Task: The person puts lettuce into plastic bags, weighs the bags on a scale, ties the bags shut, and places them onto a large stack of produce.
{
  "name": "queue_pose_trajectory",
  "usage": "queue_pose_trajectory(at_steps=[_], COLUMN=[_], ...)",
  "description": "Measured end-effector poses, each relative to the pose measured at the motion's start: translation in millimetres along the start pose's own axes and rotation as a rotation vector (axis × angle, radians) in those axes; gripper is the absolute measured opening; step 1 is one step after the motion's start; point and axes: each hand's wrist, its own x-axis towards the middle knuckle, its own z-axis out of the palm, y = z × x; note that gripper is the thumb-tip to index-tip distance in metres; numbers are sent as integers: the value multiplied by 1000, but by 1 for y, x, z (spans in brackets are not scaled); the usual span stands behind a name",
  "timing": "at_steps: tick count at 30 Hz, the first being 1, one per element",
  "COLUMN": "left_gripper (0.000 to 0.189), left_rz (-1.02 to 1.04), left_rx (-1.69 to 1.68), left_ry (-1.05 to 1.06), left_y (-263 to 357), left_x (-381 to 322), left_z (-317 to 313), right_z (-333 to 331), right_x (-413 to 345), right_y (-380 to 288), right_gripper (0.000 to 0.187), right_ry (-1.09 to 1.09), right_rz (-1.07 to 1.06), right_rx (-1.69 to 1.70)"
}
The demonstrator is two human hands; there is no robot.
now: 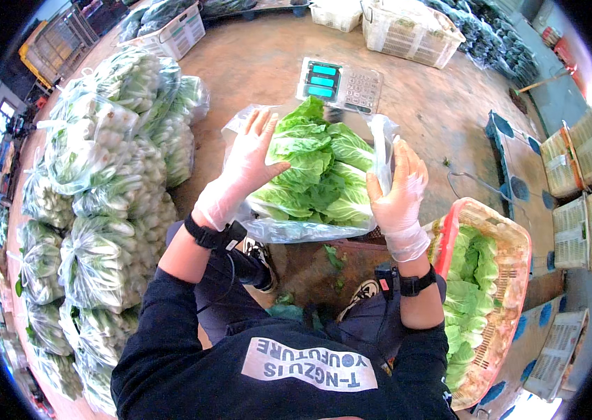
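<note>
In front of me a clear plastic bag [296,232] lies open around several heads of leafy green lettuce or cabbage [306,168]. My left hand [248,163], in a thin translucent glove, rests at the bag's left side. Its fingers are extended and its thumb reaches over the leaves. My right hand [400,194], gloved alike, is at the bag's right rim, with the plastic between thumb and fingers. Just beyond the bag is a digital scale's panel [340,85] with lit displays and a keypad. The bag hides most of what supports it.
Bagged leafy vegetables [101,252] are piled high on my left. Close on my right stands a red-rimmed plastic basket [506,310] holding more green heads [467,299]. White crates [411,37] stand farther off. A bent metal rod or hose [477,181] and leaf scraps [334,257] are lower down.
</note>
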Motion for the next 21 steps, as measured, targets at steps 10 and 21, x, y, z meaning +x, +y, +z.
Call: queue_pose_trajectory(at_steps=[10, 21], left_gripper=[56, 57], left_rz=[139, 129], left_rx=[-80, -14], left_ry=[-171, -212], left_y=[45, 32], left_x=[-4, -3], left_z=[38, 73], right_z=[30, -10], right_x=[-4, -7], right_y=[18, 75], right_gripper=[102, 77], right_ry=[-136, -227], right_rz=[267, 522], right_rx=[-143, 267])
